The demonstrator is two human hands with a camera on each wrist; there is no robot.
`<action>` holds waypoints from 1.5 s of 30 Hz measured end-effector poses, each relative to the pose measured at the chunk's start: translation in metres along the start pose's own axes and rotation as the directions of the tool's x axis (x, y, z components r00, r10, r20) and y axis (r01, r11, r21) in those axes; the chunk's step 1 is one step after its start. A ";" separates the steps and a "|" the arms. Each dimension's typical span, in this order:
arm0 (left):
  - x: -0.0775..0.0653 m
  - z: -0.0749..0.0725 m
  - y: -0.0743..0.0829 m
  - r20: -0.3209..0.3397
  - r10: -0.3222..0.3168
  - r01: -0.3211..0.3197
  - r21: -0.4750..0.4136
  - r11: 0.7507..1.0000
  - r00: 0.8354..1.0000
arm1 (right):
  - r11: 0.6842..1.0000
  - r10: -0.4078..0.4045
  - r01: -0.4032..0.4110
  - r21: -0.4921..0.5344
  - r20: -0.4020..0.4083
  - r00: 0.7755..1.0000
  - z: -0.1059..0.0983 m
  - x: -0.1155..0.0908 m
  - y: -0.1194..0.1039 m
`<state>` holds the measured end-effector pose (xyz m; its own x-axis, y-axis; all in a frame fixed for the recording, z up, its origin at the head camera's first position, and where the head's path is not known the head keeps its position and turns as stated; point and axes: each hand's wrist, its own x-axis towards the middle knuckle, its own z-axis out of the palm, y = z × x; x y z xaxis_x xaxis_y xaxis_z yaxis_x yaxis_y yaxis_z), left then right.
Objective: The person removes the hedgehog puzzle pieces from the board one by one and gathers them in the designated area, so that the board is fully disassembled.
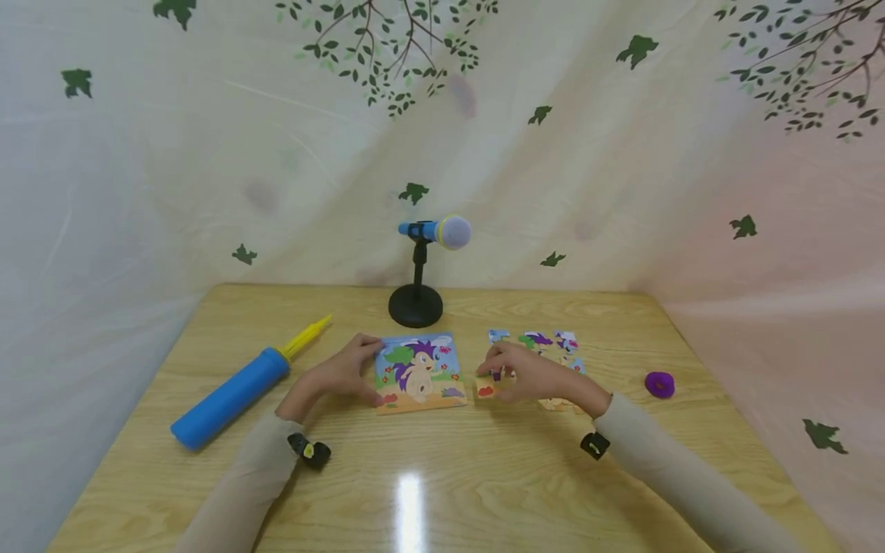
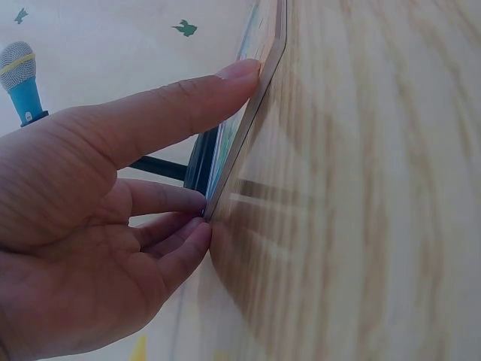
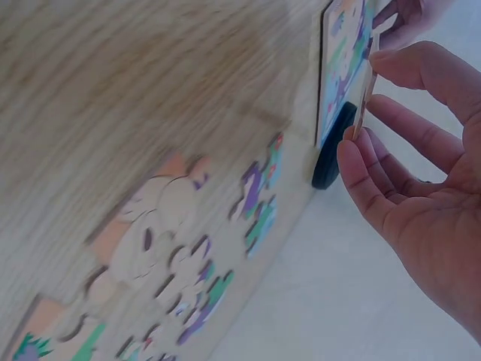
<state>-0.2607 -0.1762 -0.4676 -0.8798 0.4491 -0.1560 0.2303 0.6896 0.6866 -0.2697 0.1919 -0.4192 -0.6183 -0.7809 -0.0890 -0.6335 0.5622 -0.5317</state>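
A jigsaw puzzle board (image 1: 417, 378) with a purple-haired hedgehog picture lies mid-table. My left hand (image 1: 346, 371) holds it by its left edge, thumb at the near corner and fingertips at the far one. In the left wrist view, the thumb (image 2: 240, 71) presses on the board's edge. To the right of the board, my right hand (image 1: 522, 372) pinches a puzzle piece (image 1: 485, 390) with red shapes on it. The right wrist view shows this thin piece (image 3: 366, 94) edge-on between thumb and fingers. Loose puzzle pieces (image 3: 154, 226) lie beyond that hand, partly hidden by it in the head view.
A toy microphone (image 1: 452, 232) on a black stand (image 1: 415, 307) is behind the board. On the left lies a blue pump (image 1: 231, 399) with a yellow nozzle. A small purple object (image 1: 660, 385) sits at the right. Printed cloth (image 1: 332, 169) hangs behind the wooden table (image 1: 442, 476).
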 end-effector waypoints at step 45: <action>0.001 0.000 -0.001 0.007 -0.026 0.026 -0.006 1.000 1.000 | 0.998 -0.011 0.007 -0.066 -0.065 0.998 0.023 -0.030 0.029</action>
<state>-0.2615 -0.1767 -0.4689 -0.8825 0.4350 -0.1787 0.2050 0.6978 0.6863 -0.2593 0.2254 -0.4514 -0.6399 -0.7679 -0.0284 -0.6671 0.5735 -0.4754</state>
